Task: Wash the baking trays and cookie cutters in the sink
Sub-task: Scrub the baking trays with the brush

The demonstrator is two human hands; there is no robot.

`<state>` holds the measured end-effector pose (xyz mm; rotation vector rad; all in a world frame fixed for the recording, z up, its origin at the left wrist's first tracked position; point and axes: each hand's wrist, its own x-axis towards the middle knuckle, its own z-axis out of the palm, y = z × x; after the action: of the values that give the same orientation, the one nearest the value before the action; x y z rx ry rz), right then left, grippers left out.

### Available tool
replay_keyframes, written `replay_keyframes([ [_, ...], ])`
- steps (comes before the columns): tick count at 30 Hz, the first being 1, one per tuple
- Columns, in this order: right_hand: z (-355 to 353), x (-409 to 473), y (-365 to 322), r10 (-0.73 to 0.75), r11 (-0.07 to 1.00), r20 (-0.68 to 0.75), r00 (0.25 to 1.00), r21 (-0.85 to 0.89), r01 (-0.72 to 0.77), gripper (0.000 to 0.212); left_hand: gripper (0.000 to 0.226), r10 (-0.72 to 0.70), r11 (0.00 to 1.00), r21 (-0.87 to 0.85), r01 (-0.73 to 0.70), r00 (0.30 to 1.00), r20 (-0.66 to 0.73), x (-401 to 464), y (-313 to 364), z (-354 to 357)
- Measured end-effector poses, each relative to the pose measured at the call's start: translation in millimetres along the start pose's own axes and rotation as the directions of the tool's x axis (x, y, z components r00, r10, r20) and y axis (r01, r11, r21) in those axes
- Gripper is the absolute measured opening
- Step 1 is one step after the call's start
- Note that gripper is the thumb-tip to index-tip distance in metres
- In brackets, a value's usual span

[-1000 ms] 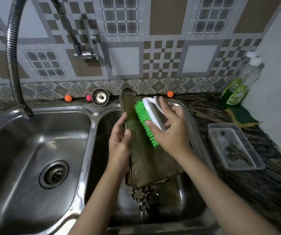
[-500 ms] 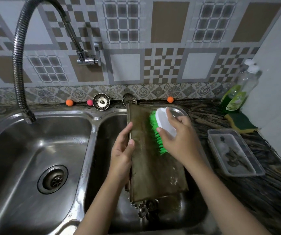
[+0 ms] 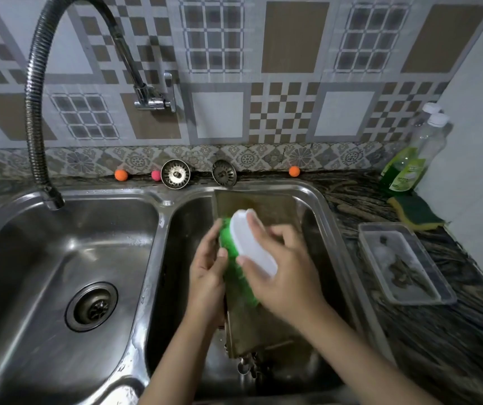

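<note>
The right hand [image 3: 285, 276] has its fingers [image 3: 256, 226] curled over the white back of the scrubbing brush [image 3: 249, 252], thumb clamped on the near side, so the green bristles press flat against the baking tray [image 3: 263, 325]. The left hand [image 3: 206, 276] grips the tray's left edge, thumb on the face and fingers wrapped behind, which looks meant to brace it against the scrubbing. The tray stands tilted in the right basin of the sink [image 3: 326, 211], its far end leaning on the back rim and its near end down in the basin, a slope that would let dirty water drain off. Under that lower end a few small metal cookie cutters [image 3: 247, 366] lie on the basin floor, partly hidden, probably waiting their turn. The left basin holds nothing but its drain, and the faucet [image 3: 34, 112] hangs over it with no water visibly running. On the table to the right sit a clear plastic container [image 3: 406, 267], a green sponge [image 3: 416, 213] and a dish soap bottle [image 3: 403, 171], all within reach.
</note>
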<state>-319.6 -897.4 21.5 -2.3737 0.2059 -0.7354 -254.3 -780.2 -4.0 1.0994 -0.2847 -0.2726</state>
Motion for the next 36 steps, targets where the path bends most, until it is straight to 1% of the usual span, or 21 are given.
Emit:
replay_keyframes([
  [1, -1.0, -13.7, 3.3, -0.03, 0.999, 0.025, 0.999, 0.018, 0.029, 0.068, 0.044, 0.001, 1.0, -0.024, -0.002, 0.999, -0.045, 4.6, 2.9, -7.4],
  [3, -10.7, -11.6, 26.2, 0.053, 0.998, 0.008, 0.999, 0.027, -0.053, 0.069, 0.044, -0.003, 0.998, -0.056, 0.0, 0.998, -0.065, 5.5, 7.4, -17.4],
  [4, -14.5, 0.2, 40.6, 0.128, 0.992, -0.027, 0.991, 0.014, -0.128, 0.069, 0.045, 0.007, 0.999, -0.032, -0.008, 1.0, -0.024, 2.2, 8.5, -15.2],
  [6, -16.9, 27.2, 50.8, 0.235, 0.971, -0.104, 0.966, -0.022, -0.238, 0.068, 0.045, 0.034, 0.994, 0.104, -0.041, 0.997, 0.074, -9.1, 2.0, -0.8],
  [8, -9.9, 35.5, 28.6, 0.18, 0.981, -0.137, 0.974, -0.04, -0.187, 0.067, 0.045, 0.016, 0.995, 0.101, -0.024, 0.996, 0.086, -11.0, -5.2, 11.1],
  [10, 1.9, 12.7, 0.3, 0.081, 0.996, -0.101, 0.992, -0.035, -0.085, 0.07, 0.048, 0.008, 0.999, 0.038, -0.009, 1.0, 0.013, 0.9, -0.4, 5.3],
  [11, 6.4, -6.8, -7.5, 0.038, 0.999, -0.068, 0.997, -0.006, -0.038, 0.07, 0.049, 0.029, 0.998, 0.051, -0.027, 0.999, -0.041, 10.2, 6.5, -2.5],
  [13, 7.4, -37.2, -1.2, -0.012, 0.997, -0.025, 1.0, 0.078, 0.014, 0.069, 0.047, 0.058, 0.997, 0.056, -0.052, 0.992, -0.114, 24.0, 18.1, -18.4],
  [14, 5.1, -36.5, 12.0, 0.007, 0.997, -0.031, 0.999, 0.082, -0.005, 0.068, 0.045, 0.063, 0.998, 0.019, -0.061, 0.991, -0.115, 23.7, 22.8, -21.3],
  [16, 0.0, -7.4, 44.3, 0.105, 0.994, -0.141, 0.984, 0.027, -0.103, 0.067, 0.044, 0.051, 0.999, 0.011, -0.051, 0.998, -0.039, 13.9, 22.2, -16.4],
  [18, -6.6, 31.9, 51.6, 0.211, 0.977, -0.22, 0.953, 0.01, -0.214, 0.065, 0.044, 0.017, 0.993, 0.112, -0.024, 0.998, 0.064, 0.3, 12.7, -2.5],
  [19, -7.5, 43.3, 42.6, 0.193, 0.98, -0.213, 0.958, -0.001, -0.198, 0.064, 0.044, 0.009, 0.991, 0.132, -0.021, 0.996, 0.092, -3.0, 6.4, 4.3],
  [20, -5.2, 46.0, 26.9, 0.147, 0.988, -0.202, 0.968, -0.019, -0.154, 0.065, 0.042, -0.009, 0.993, 0.115, 0.0, 0.997, 0.075, -2.5, 2.5, 9.8],
  [22, 4.7, 21.7, -7.2, 0.036, 0.999, -0.144, 0.989, -0.031, -0.041, 0.065, 0.043, -0.047, 0.999, 0.019, 0.048, 0.998, -0.036, 5.6, 5.5, 12.2],
  [24, 14.3, -23.2, -18.9, -0.025, 0.997, -0.068, 0.997, 0.076, 0.03, 0.064, 0.049, -0.001, 1.0, -0.004, 0.0, 0.992, -0.123, 17.2, 16.2, 0.7],
  [25, 15.3, -39.6, -12.5, -0.033, 0.994, -0.043, 0.999, 0.104, 0.038, 0.063, 0.049, 0.026, 1.0, 0.013, -0.025, 0.989, -0.143, 21.6, 20.3, -8.2],
  [27, 11.2, -40.3, 17.9, 0.034, 0.996, -0.053, 0.998, 0.084, -0.03, 0.066, 0.047, 0.034, 0.999, 0.012, -0.033, 0.99, -0.136, 22.4, 25.7, -20.9],
  [29, 7.0, -11.5, 47.0, 0.152, 0.988, -0.161, 0.975, 0.038, -0.148, 0.067, 0.048, 0.019, 0.999, 0.029, -0.017, 0.998, -0.058, 13.6, 24.1, -18.2],
  [31, 3.9, 17.8, 44.6, 0.223, 0.975, -0.22, 0.95, 0.061, -0.215, 0.068, 0.047, 0.001, 0.999, 0.033, 0.0, 1.0, -0.013, 6.5, 17.1, -7.2],
  [33, 9.1, 17.3, 17.5, 0.154, 0.987, -0.205, 0.967, 0.081, -0.14, 0.066, 0.047, -0.002, 0.998, 0.066, 0.003, 1.0, -0.013, 7.3, 13.5, 0.9],
  [36, 20.2, -36.4, -10.2, 0.002, 0.986, -0.078, 0.997, 0.167, 0.011, 0.063, 0.048, 0.011, 0.996, 0.085, -0.004, 0.997, -0.081, 19.2, 19.3, -8.2],
])
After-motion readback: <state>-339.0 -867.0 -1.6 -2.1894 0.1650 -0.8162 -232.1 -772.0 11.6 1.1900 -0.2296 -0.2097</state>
